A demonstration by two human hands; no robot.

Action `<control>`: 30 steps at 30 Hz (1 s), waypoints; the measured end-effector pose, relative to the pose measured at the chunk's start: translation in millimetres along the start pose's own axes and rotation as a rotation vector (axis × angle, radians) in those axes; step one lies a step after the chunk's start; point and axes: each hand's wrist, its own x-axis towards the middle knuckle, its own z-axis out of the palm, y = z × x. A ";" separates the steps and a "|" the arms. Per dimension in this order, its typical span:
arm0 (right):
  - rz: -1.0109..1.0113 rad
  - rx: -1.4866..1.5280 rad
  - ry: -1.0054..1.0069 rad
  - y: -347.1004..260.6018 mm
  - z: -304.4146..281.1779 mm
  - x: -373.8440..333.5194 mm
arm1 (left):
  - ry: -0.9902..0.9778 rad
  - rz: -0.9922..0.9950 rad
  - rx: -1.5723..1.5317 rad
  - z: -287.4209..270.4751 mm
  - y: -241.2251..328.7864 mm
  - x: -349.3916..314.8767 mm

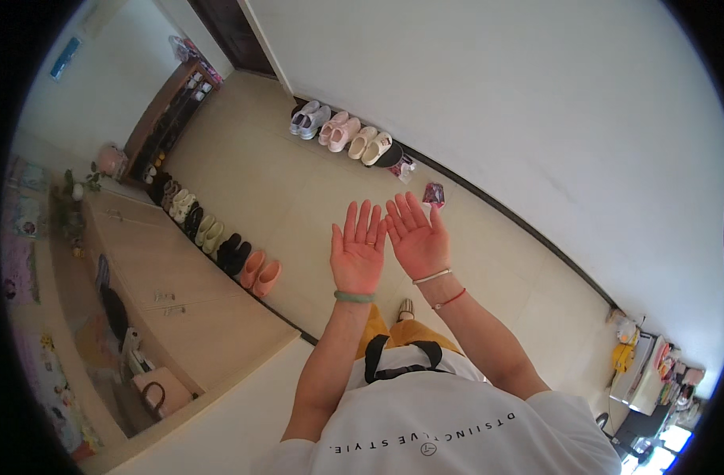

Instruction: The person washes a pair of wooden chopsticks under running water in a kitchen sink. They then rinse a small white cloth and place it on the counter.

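Both palms face up, side by side in mid-air with fingers stretched out. My left hand (358, 253) is flat and bare of any object, with a ring on one finger. A green bangle (354, 297) circles that wrist. Close beside it, nearly touching at the fingertips, my right hand (419, 244) also lies flat with nothing in it. On the right wrist sit a pale bangle (433, 276) and a thin red string bracelet (454, 299). A small dark red packet (434, 195) lies on the floor beyond the right fingers.
Along the white wall stand grey sneakers (310, 120), pink shoes (340, 132) and cream clogs (370, 145). At the left, orange shoes (260, 273) and several other pairs line a wooden cabinet (168, 273). A dark shelf rack (168, 111) is farther back. Household items (663, 364) crowd the right.
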 end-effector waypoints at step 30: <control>-0.020 -0.021 0.254 47.5 29.2 342.5 | 0.239 -0.255 0.072 -38.9 149.3 322.7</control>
